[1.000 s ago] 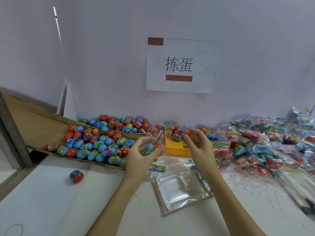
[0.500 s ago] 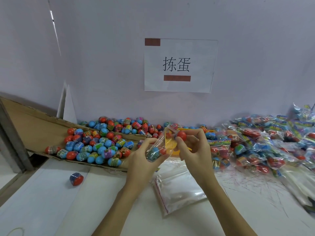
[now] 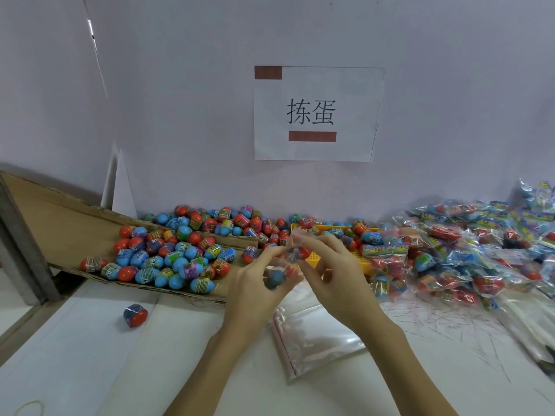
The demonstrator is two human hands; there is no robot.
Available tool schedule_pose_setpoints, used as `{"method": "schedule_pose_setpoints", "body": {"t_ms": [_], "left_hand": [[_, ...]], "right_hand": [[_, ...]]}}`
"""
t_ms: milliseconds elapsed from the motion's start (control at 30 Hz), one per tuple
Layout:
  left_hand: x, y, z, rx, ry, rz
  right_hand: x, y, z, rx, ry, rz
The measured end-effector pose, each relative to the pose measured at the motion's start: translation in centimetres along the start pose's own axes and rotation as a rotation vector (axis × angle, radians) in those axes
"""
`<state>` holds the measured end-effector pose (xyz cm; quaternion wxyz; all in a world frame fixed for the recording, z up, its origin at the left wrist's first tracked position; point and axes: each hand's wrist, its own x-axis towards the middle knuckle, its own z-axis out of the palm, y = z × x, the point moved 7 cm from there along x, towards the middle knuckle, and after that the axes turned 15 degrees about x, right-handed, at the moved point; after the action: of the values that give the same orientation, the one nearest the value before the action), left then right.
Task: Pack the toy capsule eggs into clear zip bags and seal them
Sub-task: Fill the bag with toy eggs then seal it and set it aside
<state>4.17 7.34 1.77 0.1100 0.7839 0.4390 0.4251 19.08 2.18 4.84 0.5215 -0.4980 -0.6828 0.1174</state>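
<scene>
Between my two hands hangs a clear zip bag with a few capsule eggs inside, one blue and one red showing. My left hand grips the bag's lower left side, fingers curled round it. My right hand pinches the bag's top at its right. Behind and to the left, a heap of loose red and blue capsule eggs lies on a cardboard sheet. A stack of empty clear zip bags lies flat on the table below my hands.
Filled bags of eggs pile up at the right. A yellow tray sits behind my right hand. One stray egg lies on the white table at the left. A paper sign hangs on the wall; a rubber band lies bottom left.
My right hand has put its eggs into the bag and now pinches the bag's top. Both hands have come closer together and a little lower.
</scene>
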Motion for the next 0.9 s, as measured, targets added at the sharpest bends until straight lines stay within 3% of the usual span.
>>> {"method": "schedule_pose_setpoints", "body": {"t_ms": [167,467,567,667,767,900], "left_hand": [[-0.1,-0.4,0.6,0.032,-0.035,0.003],[-0.2,-1.5,1.0,0.032,-0.044,-0.061],[0.0,-1.8,0.7,-0.010,-0.013,-0.104],[0.2,-3.1,0.8,-0.182,0.023,-0.253],[0.2,-4.6,1.1,-0.418,0.028,-0.389],[0.2,-5.6,1.6,-0.503,-0.001,-0.445]], "right_hand": [[-0.1,-0.5,0.5,-0.115,-0.064,-0.014],[-0.7,-0.7,2.5,-0.071,-0.214,-0.027],[-0.7,-1.1,1.9,0.043,-0.117,-0.064],[0.1,-1.0,-0.1,0.091,0.119,-0.151],[2.2,1.9,-1.1,-0.073,0.274,-0.035],[5.0,8.6,0.1,-0.257,0.049,0.307]]}}
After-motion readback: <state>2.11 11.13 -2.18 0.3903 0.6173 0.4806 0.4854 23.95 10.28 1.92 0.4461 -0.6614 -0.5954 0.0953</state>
